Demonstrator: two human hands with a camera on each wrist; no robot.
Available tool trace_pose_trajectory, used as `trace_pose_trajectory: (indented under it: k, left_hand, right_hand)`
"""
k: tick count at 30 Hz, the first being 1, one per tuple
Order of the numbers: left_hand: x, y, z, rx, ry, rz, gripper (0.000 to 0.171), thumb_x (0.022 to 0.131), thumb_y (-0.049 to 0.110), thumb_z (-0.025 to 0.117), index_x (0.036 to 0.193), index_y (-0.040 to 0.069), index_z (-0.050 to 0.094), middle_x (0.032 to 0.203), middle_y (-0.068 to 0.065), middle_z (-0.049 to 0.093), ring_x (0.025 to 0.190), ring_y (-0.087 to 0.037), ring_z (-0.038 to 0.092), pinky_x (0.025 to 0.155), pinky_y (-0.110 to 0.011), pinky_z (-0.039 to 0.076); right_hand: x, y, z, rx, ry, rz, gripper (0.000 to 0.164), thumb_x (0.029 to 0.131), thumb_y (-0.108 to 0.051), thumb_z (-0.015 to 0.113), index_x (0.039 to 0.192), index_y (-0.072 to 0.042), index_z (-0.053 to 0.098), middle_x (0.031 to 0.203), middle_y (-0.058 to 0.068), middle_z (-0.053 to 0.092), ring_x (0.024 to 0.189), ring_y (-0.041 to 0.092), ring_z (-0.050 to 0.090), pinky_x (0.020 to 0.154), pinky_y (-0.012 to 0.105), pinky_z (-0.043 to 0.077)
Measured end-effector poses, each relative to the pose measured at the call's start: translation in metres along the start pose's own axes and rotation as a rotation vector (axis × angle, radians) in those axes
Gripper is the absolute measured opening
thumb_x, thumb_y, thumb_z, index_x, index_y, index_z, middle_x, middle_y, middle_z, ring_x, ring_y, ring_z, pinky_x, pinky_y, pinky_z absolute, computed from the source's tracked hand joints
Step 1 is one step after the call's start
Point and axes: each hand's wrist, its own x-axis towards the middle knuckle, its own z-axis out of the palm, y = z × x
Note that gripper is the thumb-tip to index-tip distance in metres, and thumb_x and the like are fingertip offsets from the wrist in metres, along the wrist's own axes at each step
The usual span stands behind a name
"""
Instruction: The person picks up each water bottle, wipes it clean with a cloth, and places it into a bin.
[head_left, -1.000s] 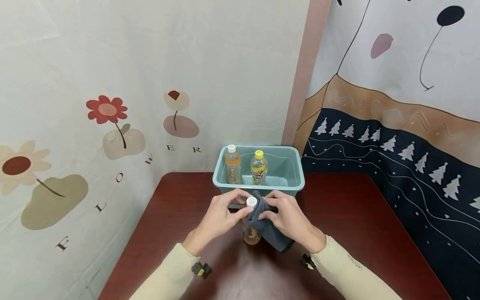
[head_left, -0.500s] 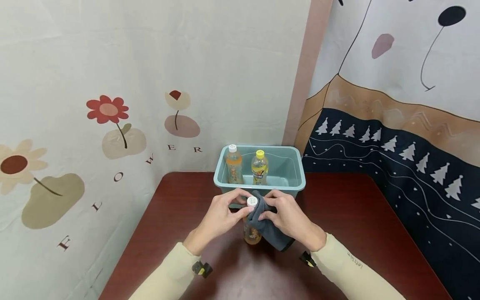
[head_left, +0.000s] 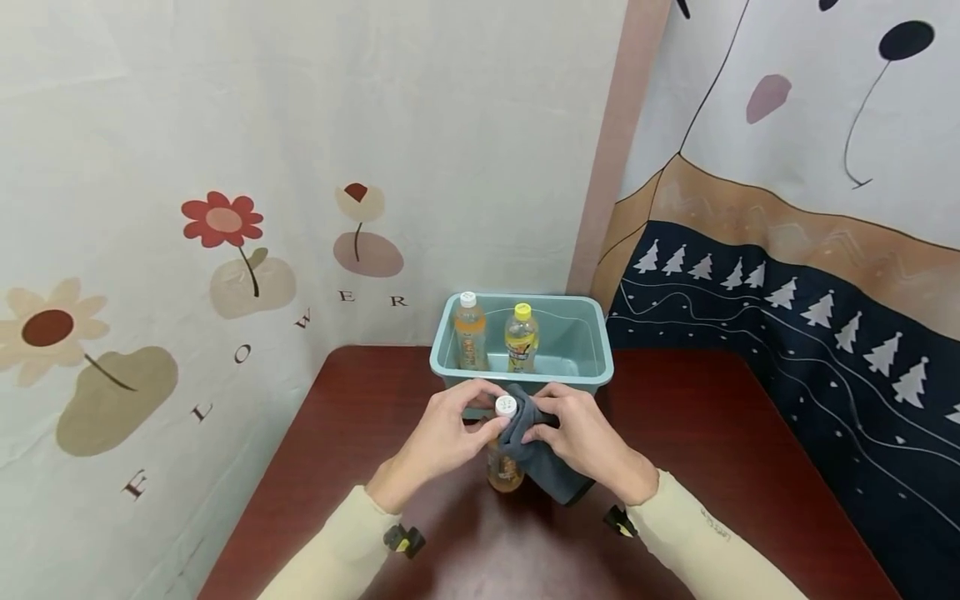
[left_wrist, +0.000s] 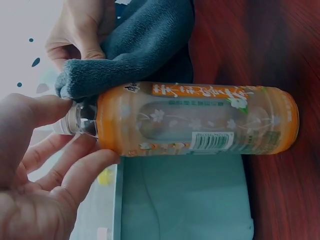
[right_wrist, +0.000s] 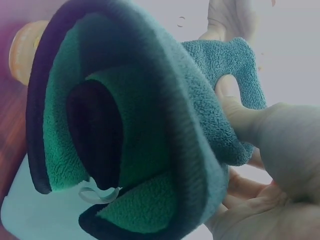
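My left hand [head_left: 453, 425] grips a drink bottle [left_wrist: 195, 120] by its neck, just under the white cap [head_left: 506, 406]. The bottle has an orange label and stands upright on the table in front of the bin. My right hand [head_left: 588, 433] pinches a dark grey-blue towel [head_left: 551, 471] and presses its bunched part against the bottle's neck and shoulder. In the left wrist view, the towel's folded edge lies along the neck beside my left thumb. The towel's loose end hangs down to the right of the bottle, and in the right wrist view its folds fill much of the picture.
Behind the hands stands a light blue plastic bin [head_left: 603, 354]. Inside it are an orange-labelled bottle with a white cap [head_left: 471, 337] and a yellow-capped bottle [head_left: 522, 342]. The dark red table [head_left: 690, 433] meets printed wall cloths at the back and right.
Both hands keep their hold on the bottle and the towel, with almost no movement. The head view has shifted very slightly.
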Motion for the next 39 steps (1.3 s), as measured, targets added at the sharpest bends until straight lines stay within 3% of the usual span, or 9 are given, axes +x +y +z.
trace_pose_trajectory:
  k: [5, 11, 15, 18, 28, 35, 39]
  left_hand:
    - [0.0006, 0.0018, 0.0024, -0.027, 0.016, -0.017, 0.031, 0.104, 0.017, 0.092, 0.130, 0.023, 0.077, 0.125, 0.003, 0.081, 0.116, -0.017, 0.085, 0.096, -0.041, 0.074]
    - [0.0007, 0.0036, 0.0040, -0.002, 0.062, -0.024, 0.031, 0.100, 0.023, 0.096, 0.126, 0.022, 0.079, 0.124, 0.003, 0.081, 0.111, -0.014, 0.081, 0.095, -0.035, 0.074]
    - [-0.0009, 0.0034, 0.0038, -0.016, 0.078, -0.020, 0.033, 0.100, 0.020, 0.096, 0.128, 0.021, 0.080, 0.124, 0.001, 0.083, 0.110, -0.017, 0.083, 0.094, -0.045, 0.074]
    - [-0.0019, 0.0027, 0.0030, -0.043, 0.064, -0.019, 0.035, 0.101, 0.018, 0.095, 0.131, 0.021, 0.078, 0.125, 0.000, 0.085, 0.113, -0.020, 0.086, 0.097, -0.048, 0.074]
    - [-0.0037, 0.0006, -0.0038, -0.055, -0.019, -0.018, 0.032, 0.108, 0.020, 0.086, 0.139, 0.027, 0.082, 0.136, 0.003, 0.084, 0.126, -0.017, 0.082, 0.101, -0.033, 0.071]
    - [-0.0050, 0.0020, -0.0052, -0.003, -0.047, -0.012, 0.043, 0.110, 0.022, 0.085, 0.151, 0.033, 0.079, 0.122, -0.004, 0.071, 0.113, -0.020, 0.069, 0.095, -0.032, 0.072]
    - [-0.0022, 0.0010, -0.0022, -0.010, -0.043, -0.034, 0.045, 0.107, 0.023, 0.088, 0.150, 0.032, 0.079, 0.124, 0.000, 0.073, 0.116, -0.026, 0.073, 0.094, -0.032, 0.073]
  right_hand:
    - [-0.0018, 0.0030, -0.0029, -0.001, 0.015, 0.010, 0.039, 0.091, -0.014, 0.101, 0.128, -0.009, 0.090, 0.112, 0.002, 0.081, 0.100, 0.013, 0.076, 0.086, 0.027, 0.070]
    - [-0.0036, 0.0029, -0.0022, 0.002, 0.025, 0.034, 0.040, 0.090, -0.013, 0.101, 0.128, -0.010, 0.090, 0.112, 0.002, 0.080, 0.101, 0.014, 0.077, 0.091, 0.031, 0.072]
    - [-0.0045, 0.0023, -0.0012, 0.007, 0.018, 0.052, 0.040, 0.090, -0.013, 0.101, 0.128, -0.011, 0.090, 0.113, 0.001, 0.080, 0.102, 0.014, 0.077, 0.093, 0.033, 0.072]
    - [-0.0052, 0.0024, -0.0014, 0.010, 0.011, 0.062, 0.040, 0.090, -0.013, 0.101, 0.129, -0.011, 0.090, 0.113, 0.001, 0.080, 0.102, 0.013, 0.076, 0.093, 0.033, 0.072]
    - [-0.0038, 0.0040, -0.0083, -0.006, 0.025, 0.036, 0.041, 0.090, -0.015, 0.101, 0.129, -0.011, 0.089, 0.114, 0.003, 0.082, 0.103, 0.014, 0.077, 0.090, 0.031, 0.071]
    - [-0.0050, 0.0040, -0.0102, 0.006, 0.030, 0.051, 0.043, 0.090, -0.014, 0.101, 0.131, -0.011, 0.089, 0.114, 0.002, 0.081, 0.101, 0.012, 0.075, 0.088, 0.029, 0.071]
    - [-0.0046, 0.0031, -0.0075, 0.013, 0.025, 0.050, 0.042, 0.090, -0.013, 0.101, 0.130, -0.011, 0.089, 0.113, 0.000, 0.079, 0.101, 0.012, 0.074, 0.087, 0.028, 0.069]
